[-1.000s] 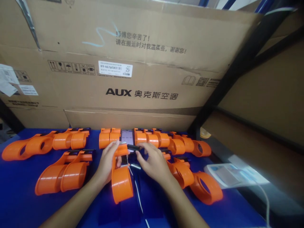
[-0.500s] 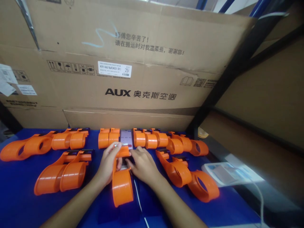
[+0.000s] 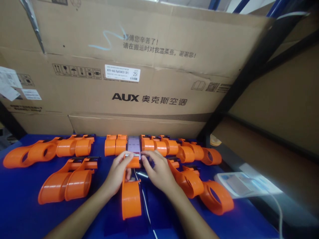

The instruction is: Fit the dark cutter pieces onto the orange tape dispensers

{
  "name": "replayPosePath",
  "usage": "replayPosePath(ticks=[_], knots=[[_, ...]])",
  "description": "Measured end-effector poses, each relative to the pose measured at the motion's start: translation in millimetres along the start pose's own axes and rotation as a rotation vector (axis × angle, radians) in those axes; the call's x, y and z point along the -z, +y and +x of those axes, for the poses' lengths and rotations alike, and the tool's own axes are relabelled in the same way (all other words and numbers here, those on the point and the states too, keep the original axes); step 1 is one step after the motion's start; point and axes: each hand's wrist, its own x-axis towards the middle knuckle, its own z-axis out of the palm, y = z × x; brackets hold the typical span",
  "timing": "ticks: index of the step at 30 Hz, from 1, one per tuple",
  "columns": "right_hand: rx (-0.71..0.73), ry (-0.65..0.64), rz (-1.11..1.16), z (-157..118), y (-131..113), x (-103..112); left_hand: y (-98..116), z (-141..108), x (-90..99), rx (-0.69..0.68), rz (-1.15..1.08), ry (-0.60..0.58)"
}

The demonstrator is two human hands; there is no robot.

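Left hand [image 3: 116, 174]: thumb and fingers pinched on upper end of orange holder [image 3: 134, 162]; its ring [image 3: 132, 200] lies towards 6 o'clock from phone [image 3: 134, 146]. Right hand [image 3: 160, 171]: half-curled at holder's 3 o'clock, contents cannot tell. Risks: one-sided pinch may let holder twist; white cable [image 3: 147, 205], near ring's 3 o'clock, could snag.

Glossy orange plastic holder [image 3: 124, 181]. Short upper bar [image 3: 134, 162] pinched in my left fingers [image 3: 128, 160], near my right fingertips [image 3: 143, 158]; wide round ring [image 3: 132, 200] below both.
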Motion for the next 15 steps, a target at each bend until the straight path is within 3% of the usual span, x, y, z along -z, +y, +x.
replayPosePath(ticks=[7, 15], knots=[[-0.048, -0.043, 0.220, -1.1, -14.3, -2.1, -11.6, 0.2, 0.4, -0.001, 0.036, -0.062], [-0.168, 0.002, 0.365, -1.2, -14.3, -7.6, -9.3, -4.2, -1.2, 0.000, 0.061, -0.102]])
